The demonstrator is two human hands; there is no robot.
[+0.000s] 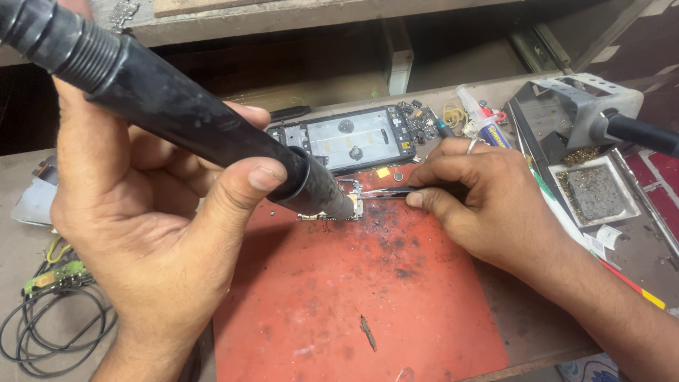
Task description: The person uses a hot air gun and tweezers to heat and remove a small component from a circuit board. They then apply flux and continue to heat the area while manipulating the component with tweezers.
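Head view: left hand (155, 233) grips a black hot-air wand (177, 113), right hand (481, 201) pinches tweezers (385, 192) at a circuit board (339, 209); 1 grey tray (622, 201) holds a soiled sponge (594, 189)

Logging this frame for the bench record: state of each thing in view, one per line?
left hand: gripping hot-air wand
hot-air wand: tilted, nozzle down over circuit board
right hand: pinching tweezers
tweezers: tips at circuit board
circuit board: flat on red mat, partly hidden
red mat: flat, scorched and stained
phone frame: opened, lying flat behind the mat
soldering iron: parked in its stand
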